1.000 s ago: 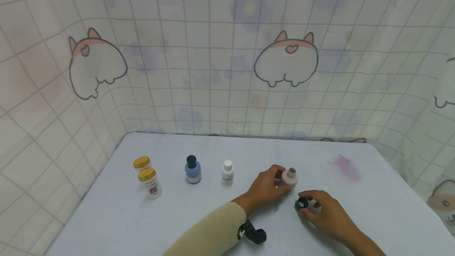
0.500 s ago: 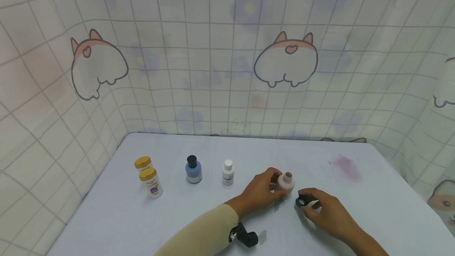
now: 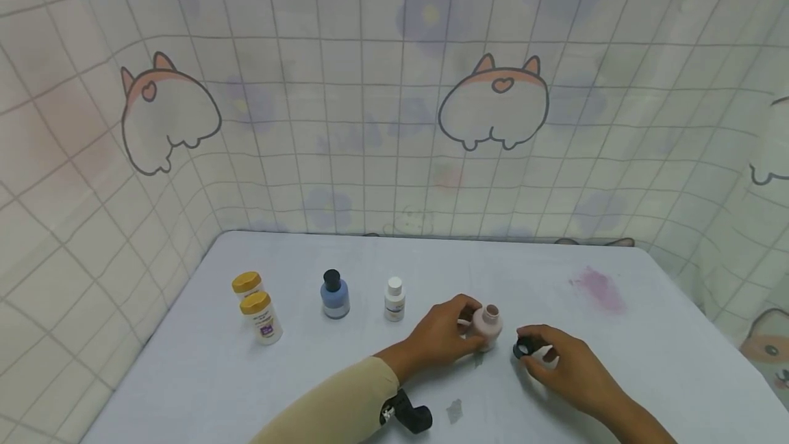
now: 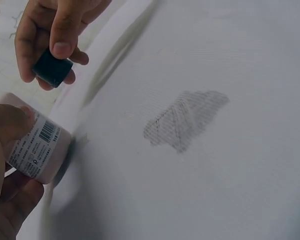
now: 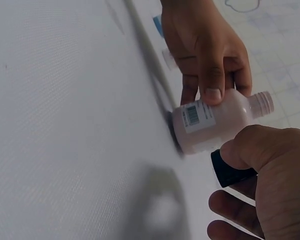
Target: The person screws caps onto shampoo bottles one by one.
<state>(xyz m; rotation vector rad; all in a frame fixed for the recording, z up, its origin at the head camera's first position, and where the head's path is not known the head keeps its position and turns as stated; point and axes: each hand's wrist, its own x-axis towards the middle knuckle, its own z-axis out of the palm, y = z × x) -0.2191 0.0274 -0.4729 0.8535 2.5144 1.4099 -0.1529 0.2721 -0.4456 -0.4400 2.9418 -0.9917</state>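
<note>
A pale pink bottle (image 3: 488, 327) with a bare threaded neck stands uncapped on the table, its barcode label showing in both wrist views. My left hand (image 3: 439, 336) grips this bottle (image 5: 215, 122) by its side, thumb across the front. Just to the right, my right hand (image 3: 570, 365) pinches a black cap (image 3: 524, 348) between thumb and fingers. In the left wrist view the cap (image 4: 53, 68) is apart from the bottle (image 4: 42, 145), and its hollow side faces left in the head view.
A blue bottle with a black cap (image 3: 335, 299) and a small white bottle (image 3: 394, 301) stand left of my hands. Two white jars with yellow lids (image 3: 264, 321) are farther left. The white table (image 3: 185, 375) bears a pink stain (image 3: 600, 290) and a grey patch (image 3: 454, 411).
My left hand has drawn the pink bottle a little left and toward me, widening the space between it and the cap. My right hand, still pinching the cap, has barely moved.
</note>
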